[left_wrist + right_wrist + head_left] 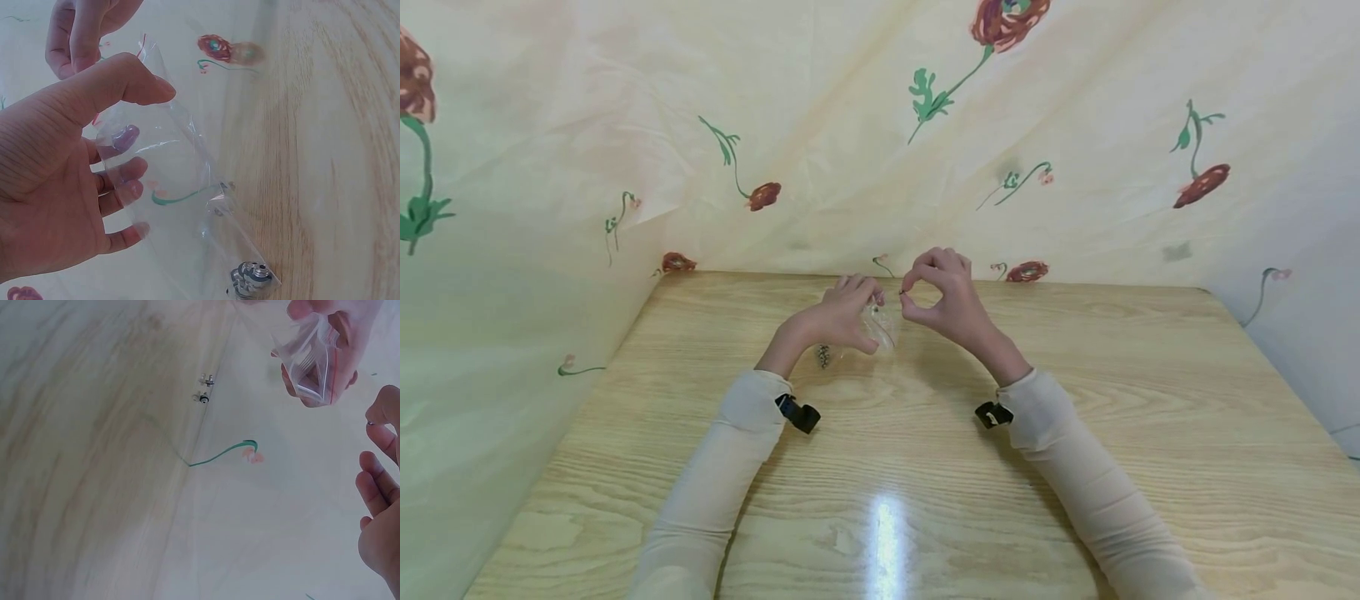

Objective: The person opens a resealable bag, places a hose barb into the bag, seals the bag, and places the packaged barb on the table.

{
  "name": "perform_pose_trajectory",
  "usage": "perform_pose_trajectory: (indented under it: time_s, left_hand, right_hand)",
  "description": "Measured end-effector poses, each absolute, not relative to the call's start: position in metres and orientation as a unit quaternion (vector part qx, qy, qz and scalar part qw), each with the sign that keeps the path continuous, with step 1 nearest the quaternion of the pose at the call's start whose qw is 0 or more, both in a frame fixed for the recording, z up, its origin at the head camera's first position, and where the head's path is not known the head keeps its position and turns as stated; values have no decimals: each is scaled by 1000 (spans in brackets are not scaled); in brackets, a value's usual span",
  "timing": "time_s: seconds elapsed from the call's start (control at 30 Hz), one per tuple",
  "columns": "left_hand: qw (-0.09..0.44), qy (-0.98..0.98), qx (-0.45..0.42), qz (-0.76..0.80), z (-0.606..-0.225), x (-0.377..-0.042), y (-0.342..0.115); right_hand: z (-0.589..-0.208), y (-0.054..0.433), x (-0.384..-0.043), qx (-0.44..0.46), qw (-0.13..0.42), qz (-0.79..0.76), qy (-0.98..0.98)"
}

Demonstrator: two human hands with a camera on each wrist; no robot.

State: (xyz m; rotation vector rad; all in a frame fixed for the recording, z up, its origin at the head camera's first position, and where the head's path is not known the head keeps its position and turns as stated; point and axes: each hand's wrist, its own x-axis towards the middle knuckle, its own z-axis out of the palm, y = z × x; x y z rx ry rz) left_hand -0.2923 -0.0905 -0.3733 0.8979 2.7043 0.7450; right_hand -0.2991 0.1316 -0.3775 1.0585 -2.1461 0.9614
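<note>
My left hand (842, 315) holds a clear zip bag (883, 327), its thumb on the near side and its fingers showing through the plastic in the left wrist view. Several small shiny metal fittings (251, 276) lie bunched in the bag's lower corner. To the right of the bag's mouth, my right hand (951, 298) pinches a tiny dark piece (902, 292) between thumb and forefinger; its kind is too small to tell. A red line (334, 369) runs along the bag's mouth. Small metal fittings (204, 398) also show near the table's back edge.
The wood-grain table (880, 450) meets a hanging flowered cloth (850, 150) just behind both hands. The cloth also closes off the left side. A pale wall-like surface (1307, 275) stands at the right. Black straps (797, 412) are on both wrists.
</note>
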Motion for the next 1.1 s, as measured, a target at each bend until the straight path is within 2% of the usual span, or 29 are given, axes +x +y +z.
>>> perform_pose_trajectory:
  time_s: [1.1]
  left_hand:
    - [94,919,303,236,-371,-293,-90]
  right_hand:
    - [-387,121,-291,418,222,337,-814]
